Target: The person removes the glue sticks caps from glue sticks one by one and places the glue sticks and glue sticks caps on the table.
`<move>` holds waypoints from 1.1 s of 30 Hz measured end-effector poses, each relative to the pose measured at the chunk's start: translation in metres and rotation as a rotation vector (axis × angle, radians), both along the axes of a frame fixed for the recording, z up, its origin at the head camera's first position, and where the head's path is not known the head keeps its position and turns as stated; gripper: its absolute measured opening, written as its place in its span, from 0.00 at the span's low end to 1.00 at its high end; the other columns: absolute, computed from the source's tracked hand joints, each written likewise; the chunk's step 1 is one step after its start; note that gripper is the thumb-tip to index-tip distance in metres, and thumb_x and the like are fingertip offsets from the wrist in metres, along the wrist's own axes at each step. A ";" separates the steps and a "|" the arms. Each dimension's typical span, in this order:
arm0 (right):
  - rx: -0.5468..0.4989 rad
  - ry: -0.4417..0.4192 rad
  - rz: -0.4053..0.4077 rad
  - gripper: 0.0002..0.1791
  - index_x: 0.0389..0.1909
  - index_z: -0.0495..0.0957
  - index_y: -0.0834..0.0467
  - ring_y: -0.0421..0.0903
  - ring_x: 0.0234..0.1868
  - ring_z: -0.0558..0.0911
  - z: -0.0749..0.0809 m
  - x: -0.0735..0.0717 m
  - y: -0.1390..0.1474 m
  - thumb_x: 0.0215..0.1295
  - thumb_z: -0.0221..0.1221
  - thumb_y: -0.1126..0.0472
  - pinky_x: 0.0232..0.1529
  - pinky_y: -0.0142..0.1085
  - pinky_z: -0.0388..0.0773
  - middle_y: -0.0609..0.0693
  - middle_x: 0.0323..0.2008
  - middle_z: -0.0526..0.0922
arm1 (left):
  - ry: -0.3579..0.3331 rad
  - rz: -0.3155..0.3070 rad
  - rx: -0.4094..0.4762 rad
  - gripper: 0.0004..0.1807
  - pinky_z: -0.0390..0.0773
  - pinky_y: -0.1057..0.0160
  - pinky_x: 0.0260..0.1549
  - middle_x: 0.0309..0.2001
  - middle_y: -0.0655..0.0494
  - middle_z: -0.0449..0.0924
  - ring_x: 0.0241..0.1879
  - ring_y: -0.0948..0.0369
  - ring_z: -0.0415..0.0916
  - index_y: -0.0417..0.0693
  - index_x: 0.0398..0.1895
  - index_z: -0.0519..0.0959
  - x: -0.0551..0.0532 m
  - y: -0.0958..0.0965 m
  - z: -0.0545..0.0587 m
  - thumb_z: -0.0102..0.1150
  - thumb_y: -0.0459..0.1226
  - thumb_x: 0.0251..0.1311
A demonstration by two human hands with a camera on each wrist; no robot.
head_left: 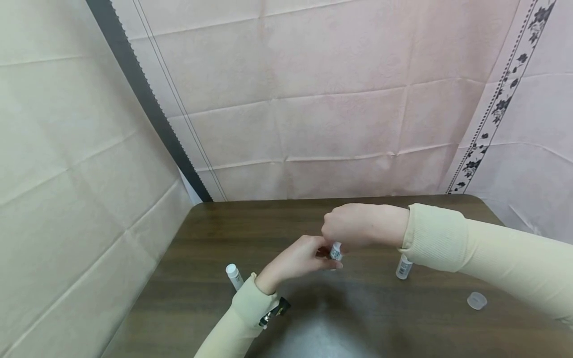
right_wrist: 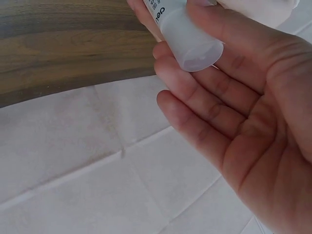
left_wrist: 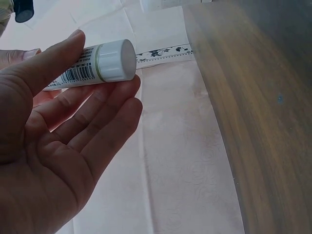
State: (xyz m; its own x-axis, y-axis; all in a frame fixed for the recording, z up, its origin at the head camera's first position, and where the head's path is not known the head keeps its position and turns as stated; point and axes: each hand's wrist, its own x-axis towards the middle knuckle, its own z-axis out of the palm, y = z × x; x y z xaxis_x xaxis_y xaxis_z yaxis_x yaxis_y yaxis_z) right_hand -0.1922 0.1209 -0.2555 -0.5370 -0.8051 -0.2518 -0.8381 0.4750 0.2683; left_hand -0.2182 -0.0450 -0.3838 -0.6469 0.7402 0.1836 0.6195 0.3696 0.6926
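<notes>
Both hands meet over the middle of the table at one white glue stick (head_left: 335, 251). My left hand (head_left: 297, 258) pinches its body between thumb and fingers. The left wrist view shows the barcode, a thin green ring and the white base (left_wrist: 116, 61) pointing outward. My right hand (head_left: 355, 224) grips the other end, its thumb and fingers around the frosted translucent cap (right_wrist: 192, 44). Part of the word "deli" shows on the tube beside that cap. In the head view the right hand covers the capped end.
A second glue stick (head_left: 234, 276) lies left of the left wrist, partly behind the sleeve. Another glue stick (head_left: 404, 267) stands under the right forearm. A round translucent lid (head_left: 477, 300) lies at the right. Cloth (head_left: 340, 124) hangs behind the wooden table (head_left: 188, 288).
</notes>
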 end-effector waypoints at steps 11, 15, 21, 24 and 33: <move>-0.039 0.047 0.043 0.13 0.19 0.78 0.53 0.39 0.19 0.66 0.005 0.002 0.003 0.52 0.70 0.69 0.22 0.32 0.69 0.42 0.17 0.74 | -0.020 0.003 0.001 0.07 0.78 0.70 0.32 0.32 0.67 0.81 0.31 0.69 0.77 0.54 0.39 0.80 -0.001 -0.002 -0.006 0.70 0.40 0.62; -0.050 0.037 0.047 0.12 0.20 0.78 0.53 0.39 0.20 0.66 0.012 0.002 0.001 0.51 0.70 0.70 0.22 0.32 0.70 0.41 0.18 0.74 | -0.048 0.002 0.008 0.07 0.78 0.69 0.33 0.33 0.67 0.82 0.32 0.68 0.78 0.54 0.40 0.81 -0.001 -0.003 -0.010 0.70 0.39 0.63; -0.128 0.012 0.041 0.11 0.21 0.79 0.53 0.39 0.19 0.64 0.026 0.002 0.001 0.51 0.64 0.73 0.21 0.30 0.67 0.40 0.17 0.72 | -0.070 0.004 0.002 0.07 0.79 0.69 0.34 0.33 0.68 0.83 0.32 0.68 0.80 0.54 0.40 0.81 -0.002 -0.004 -0.014 0.70 0.40 0.62; -0.183 0.010 0.038 0.10 0.24 0.81 0.53 0.38 0.20 0.69 0.032 0.003 0.004 0.50 0.61 0.73 0.23 0.32 0.70 0.40 0.21 0.76 | -0.074 0.008 0.001 0.07 0.79 0.69 0.34 0.33 0.68 0.83 0.32 0.68 0.79 0.54 0.39 0.81 -0.002 -0.005 -0.015 0.71 0.40 0.62; -0.224 0.054 0.058 0.08 0.34 0.84 0.56 0.42 0.27 0.80 0.037 0.001 0.007 0.54 0.67 0.69 0.31 0.38 0.80 0.44 0.33 0.81 | -0.081 0.008 -0.003 0.08 0.79 0.69 0.33 0.32 0.68 0.83 0.31 0.69 0.79 0.53 0.39 0.81 -0.001 -0.005 -0.018 0.71 0.40 0.62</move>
State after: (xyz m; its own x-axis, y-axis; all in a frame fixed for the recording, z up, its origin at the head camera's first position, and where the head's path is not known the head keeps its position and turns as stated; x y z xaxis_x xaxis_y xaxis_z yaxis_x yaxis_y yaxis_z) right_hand -0.1917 0.1279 -0.2181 -0.4958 -0.8677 -0.0356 -0.8531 0.4789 0.2071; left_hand -0.2196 -0.0500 -0.4023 -0.6656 0.7351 0.1284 0.5586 0.3767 0.7390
